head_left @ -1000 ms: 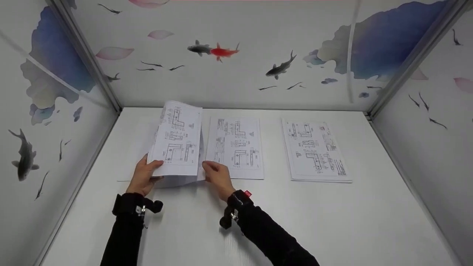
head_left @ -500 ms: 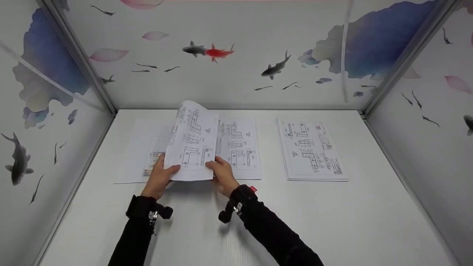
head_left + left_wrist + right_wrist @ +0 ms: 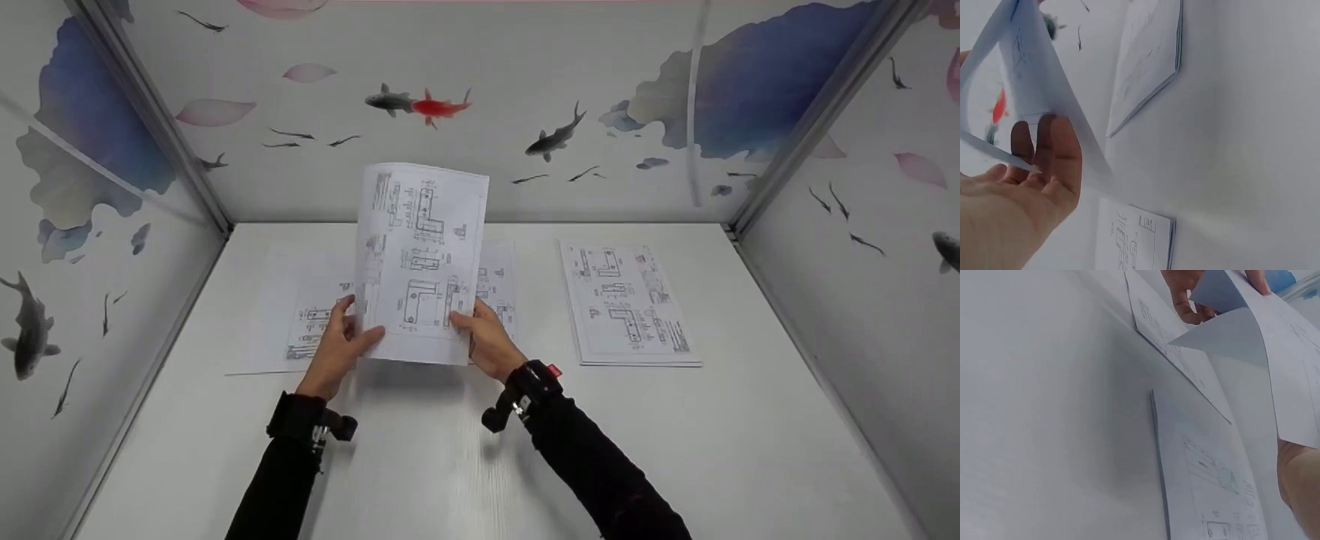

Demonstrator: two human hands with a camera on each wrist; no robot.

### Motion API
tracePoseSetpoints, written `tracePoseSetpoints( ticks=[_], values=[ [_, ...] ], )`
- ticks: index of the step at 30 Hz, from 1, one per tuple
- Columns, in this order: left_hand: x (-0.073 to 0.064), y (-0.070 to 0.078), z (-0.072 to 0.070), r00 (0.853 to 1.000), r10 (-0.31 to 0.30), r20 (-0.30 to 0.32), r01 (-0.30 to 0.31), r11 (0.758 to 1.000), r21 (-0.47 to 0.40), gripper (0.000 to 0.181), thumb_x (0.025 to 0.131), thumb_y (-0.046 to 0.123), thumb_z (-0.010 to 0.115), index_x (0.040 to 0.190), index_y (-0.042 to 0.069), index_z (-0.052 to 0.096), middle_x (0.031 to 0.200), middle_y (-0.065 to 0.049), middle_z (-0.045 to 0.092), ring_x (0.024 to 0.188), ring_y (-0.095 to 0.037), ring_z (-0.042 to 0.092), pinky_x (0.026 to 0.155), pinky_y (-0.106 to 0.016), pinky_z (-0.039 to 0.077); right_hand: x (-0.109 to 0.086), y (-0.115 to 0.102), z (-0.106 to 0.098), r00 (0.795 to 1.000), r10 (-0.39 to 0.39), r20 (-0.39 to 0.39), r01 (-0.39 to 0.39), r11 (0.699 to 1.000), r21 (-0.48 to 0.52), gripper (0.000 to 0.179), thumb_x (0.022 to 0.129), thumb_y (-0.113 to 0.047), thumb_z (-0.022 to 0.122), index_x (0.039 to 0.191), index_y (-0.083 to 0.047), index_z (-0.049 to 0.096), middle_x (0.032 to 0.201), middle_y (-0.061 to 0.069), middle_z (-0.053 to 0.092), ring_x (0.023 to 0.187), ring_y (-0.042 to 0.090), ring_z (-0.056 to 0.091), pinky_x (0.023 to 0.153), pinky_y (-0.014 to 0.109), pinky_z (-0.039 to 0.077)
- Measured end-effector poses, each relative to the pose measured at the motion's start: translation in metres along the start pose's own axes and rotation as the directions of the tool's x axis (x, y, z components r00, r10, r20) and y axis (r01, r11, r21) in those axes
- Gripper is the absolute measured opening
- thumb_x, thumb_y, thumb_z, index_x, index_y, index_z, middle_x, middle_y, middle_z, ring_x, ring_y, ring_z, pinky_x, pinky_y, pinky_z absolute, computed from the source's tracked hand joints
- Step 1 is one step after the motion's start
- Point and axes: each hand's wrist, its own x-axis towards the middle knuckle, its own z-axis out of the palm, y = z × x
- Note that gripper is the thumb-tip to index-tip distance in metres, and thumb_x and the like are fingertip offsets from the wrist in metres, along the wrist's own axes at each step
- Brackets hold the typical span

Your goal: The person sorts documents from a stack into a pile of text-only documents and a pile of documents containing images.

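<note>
Sheets of white paper printed with technical drawings (image 3: 421,255) are held up over the table, the front page facing me. My left hand (image 3: 339,352) pinches their lower left edge, thumb on the front and fingers behind. On the opposite edge my right hand (image 3: 491,339) grips them, its thumb lying over the print. The left wrist view has the fingers of my left hand (image 3: 1044,163) behind the paper, with the sheets (image 3: 1061,84) spread apart there. From the right wrist, a loose corner (image 3: 1224,332) bends away from the front sheet (image 3: 1292,371).
Flat on the white table (image 3: 420,465) lie more drawings: a left pile (image 3: 300,341), a middle pile (image 3: 501,289) partly hidden by the held sheets, and a right pile (image 3: 634,307). Printed white panels (image 3: 300,180) wall the table at the back and sides.
Both hands have lifted the sheets from the left pile, moved right and tilted them up to face me. The right hand now holds their right edge.
</note>
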Motion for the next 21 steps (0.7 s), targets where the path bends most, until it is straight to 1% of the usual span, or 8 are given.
tracePoseSetpoints(
  ticks=[4,7,11,13,14,17,19,21],
  values=[
    [0.006,0.001,0.004,1.0,-0.022,0.001,0.022,0.998,-0.064,0.099,0.088,0.044,0.071,0.158,0.016,0.008,0.155,-0.019,0.028,0.143,-0.032,0.032,0.113,-0.047,0.032,-0.005,-0.013,-0.015,0.995,-0.032,0.091,0.032,0.999,0.0,0.042,0.098,-0.01,0.055,0.139,-0.014,0.05,0.125,0.007,0.066,0.11,0.024,0.067,0.087,0.037,0.053],
    [0.011,-0.001,0.006,0.997,-0.051,0.062,0.063,0.977,-0.202,0.092,0.093,0.047,0.063,0.158,0.013,0.007,0.158,-0.021,0.025,0.146,-0.034,0.03,0.116,-0.046,0.03,-0.008,-0.02,-0.024,0.984,-0.048,0.173,0.046,0.999,0.018,0.043,0.098,-0.009,0.056,0.14,-0.013,0.049,0.124,0.007,0.067,0.109,0.024,0.067,0.087,0.038,0.053],
    [0.014,-0.002,0.011,0.985,-0.058,0.164,0.124,0.895,-0.428,0.075,0.097,0.045,0.057,0.155,0.015,0.021,0.153,-0.017,0.036,0.138,-0.03,0.042,0.108,-0.04,0.04,-0.011,-0.025,-0.032,0.969,-0.038,0.243,0.033,0.999,0.024,0.042,0.098,-0.006,0.053,0.14,-0.012,0.049,0.121,0.006,0.069,0.107,0.024,0.068,0.087,0.039,0.054],
    [0.014,-0.002,0.014,0.984,-0.018,0.18,0.11,0.848,-0.518,0.066,0.098,0.039,0.058,0.152,0.015,0.029,0.148,-0.014,0.044,0.132,-0.028,0.05,0.102,-0.038,0.045,-0.012,-0.025,-0.035,0.97,-0.03,0.242,0.033,0.999,-0.009,0.043,0.097,-0.005,0.053,0.14,-0.012,0.049,0.118,0.005,0.07,0.105,0.023,0.068,0.086,0.038,0.054],
    [0.014,-0.002,0.015,0.986,-0.003,0.167,0.093,0.838,-0.537,0.061,0.097,0.036,0.061,0.149,0.016,0.036,0.143,-0.012,0.05,0.128,-0.026,0.054,0.098,-0.036,0.048,-0.012,-0.026,-0.036,0.973,-0.029,0.228,0.039,0.998,-0.039,0.043,0.097,-0.004,0.053,0.139,-0.011,0.05,0.117,0.004,0.07,0.103,0.022,0.068,0.085,0.037,0.053],
    [0.011,0.001,0.019,0.993,0.029,0.118,0.037,0.853,-0.521,0.057,0.093,0.03,0.067,0.144,0.021,0.043,0.132,-0.009,0.061,0.116,-0.024,0.064,0.091,-0.036,0.054,-0.013,-0.025,-0.04,0.986,-0.055,0.156,0.084,0.979,-0.187,0.047,0.092,-0.002,0.055,0.138,-0.01,0.052,0.111,0.004,0.071,0.096,0.02,0.069,0.079,0.034,0.053],
    [0.009,0.004,0.023,0.994,0.042,0.102,0.013,0.875,-0.484,0.058,0.091,0.026,0.069,0.143,0.024,0.043,0.127,-0.008,0.064,0.112,-0.026,0.067,0.088,-0.039,0.056,-0.013,-0.024,-0.042,0.991,-0.091,0.097,0.116,0.947,-0.299,0.049,0.089,0.0,0.056,0.136,-0.009,0.051,0.108,0.004,0.071,0.092,0.019,0.068,0.075,0.032,0.053],
    [0.007,0.007,0.027,0.993,0.049,0.11,0.009,0.883,-0.47,0.061,0.091,0.022,0.07,0.145,0.028,0.04,0.127,-0.008,0.065,0.111,-0.028,0.067,0.088,-0.043,0.056,-0.013,-0.022,-0.043,0.992,-0.121,0.046,0.129,0.914,-0.384,0.05,0.087,0.0,0.058,0.136,-0.01,0.049,0.106,0.005,0.07,0.09,0.019,0.068,0.074,0.03,0.052]
  ],
)
